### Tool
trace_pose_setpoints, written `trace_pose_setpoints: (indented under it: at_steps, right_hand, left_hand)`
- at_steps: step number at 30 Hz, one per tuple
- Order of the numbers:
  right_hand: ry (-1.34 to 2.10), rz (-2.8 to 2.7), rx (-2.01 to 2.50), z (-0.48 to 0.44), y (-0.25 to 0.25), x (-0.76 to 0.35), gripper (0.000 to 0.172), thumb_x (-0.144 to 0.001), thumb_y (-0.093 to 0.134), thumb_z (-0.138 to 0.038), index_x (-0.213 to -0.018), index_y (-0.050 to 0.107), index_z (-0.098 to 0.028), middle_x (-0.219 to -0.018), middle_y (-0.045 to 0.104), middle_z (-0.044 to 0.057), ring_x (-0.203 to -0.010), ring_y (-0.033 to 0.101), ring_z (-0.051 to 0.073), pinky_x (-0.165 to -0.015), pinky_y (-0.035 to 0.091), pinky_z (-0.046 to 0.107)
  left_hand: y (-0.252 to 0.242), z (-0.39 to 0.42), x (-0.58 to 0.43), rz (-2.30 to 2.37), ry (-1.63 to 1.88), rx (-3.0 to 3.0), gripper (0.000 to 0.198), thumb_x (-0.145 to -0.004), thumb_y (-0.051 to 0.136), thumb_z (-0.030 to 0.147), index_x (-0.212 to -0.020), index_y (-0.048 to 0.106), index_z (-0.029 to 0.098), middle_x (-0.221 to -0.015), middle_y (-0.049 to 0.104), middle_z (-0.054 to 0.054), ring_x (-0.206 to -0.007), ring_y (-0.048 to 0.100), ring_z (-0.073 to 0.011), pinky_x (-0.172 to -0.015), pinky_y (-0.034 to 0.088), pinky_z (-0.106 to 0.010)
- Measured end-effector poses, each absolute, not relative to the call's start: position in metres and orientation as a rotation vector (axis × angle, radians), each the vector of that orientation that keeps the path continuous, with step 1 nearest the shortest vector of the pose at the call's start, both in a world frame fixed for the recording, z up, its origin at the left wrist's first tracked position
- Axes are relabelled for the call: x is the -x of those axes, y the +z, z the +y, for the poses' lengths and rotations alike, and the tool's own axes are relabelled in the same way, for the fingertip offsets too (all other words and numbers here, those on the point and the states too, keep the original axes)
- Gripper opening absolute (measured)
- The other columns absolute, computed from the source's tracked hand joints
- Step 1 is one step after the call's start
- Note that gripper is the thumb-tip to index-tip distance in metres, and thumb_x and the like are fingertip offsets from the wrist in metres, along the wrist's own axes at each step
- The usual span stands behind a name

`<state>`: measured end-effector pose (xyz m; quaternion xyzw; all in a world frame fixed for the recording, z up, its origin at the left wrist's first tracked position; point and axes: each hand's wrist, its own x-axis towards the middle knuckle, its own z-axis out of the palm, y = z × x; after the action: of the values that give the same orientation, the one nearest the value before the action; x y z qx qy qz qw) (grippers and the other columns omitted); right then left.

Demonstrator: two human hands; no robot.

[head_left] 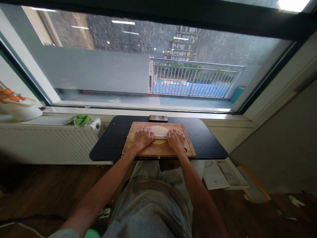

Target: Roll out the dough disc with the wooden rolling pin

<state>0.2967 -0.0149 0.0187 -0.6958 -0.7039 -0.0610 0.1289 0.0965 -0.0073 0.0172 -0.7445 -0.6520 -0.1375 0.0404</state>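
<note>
A pale, flat sheet of dough [159, 129] lies on a wooden cutting board [153, 152]. Across the dough runs a light rolling pin [160, 136] with a reddish line along its near side. My left hand [144, 136] is closed over the pin's left end, knuckles up. On the right end, my right hand [176, 138] has its fingers curled down in the same way. Both ends of the pin are hidden under my hands. Some of the dough shows beyond the pin and a smaller part on the near side.
The board rests on a black table [205, 142] with rounded corners. A small flat object [158, 118] lies at its far edge, by the window. To the left stands a white radiator [49, 142] with a green cloth [83, 120] on top. Papers [215, 177] lie low at right.
</note>
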Motion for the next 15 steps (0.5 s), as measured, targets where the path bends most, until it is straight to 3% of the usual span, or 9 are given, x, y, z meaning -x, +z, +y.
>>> trace_pose_setpoints:
  at_steps: [8,15]
  right_hand:
    - [-0.214,-2.085,2.086,0.011,0.024,-0.299,0.042,-0.115,0.042,-0.031,-0.134,0.078,-0.018,-0.139,0.075,0.019,-0.128,0.066,0.030,-0.105,0.047,0.039]
    - [-0.185,-2.128,2.097,0.029,0.031,-0.298,0.042,-0.114,0.045,-0.032,-0.135,0.078,-0.019,-0.140,0.074,0.019,-0.125,0.064,0.030,-0.106,0.045,0.038]
  left_hand:
    - [0.022,0.014,-0.098,-2.029,-0.389,2.278,0.049,-0.112,0.037,0.035,-0.126,0.080,0.018,-0.133,0.077,-0.016,-0.121,0.074,-0.0326,-0.097,0.057,-0.041]
    - [0.021,0.038,-0.096,-2.019,-0.368,2.303,0.045,-0.111,0.041,0.037,-0.126,0.078,0.017,-0.134,0.075,-0.017,-0.126,0.070,-0.0306,-0.108,0.055,-0.041]
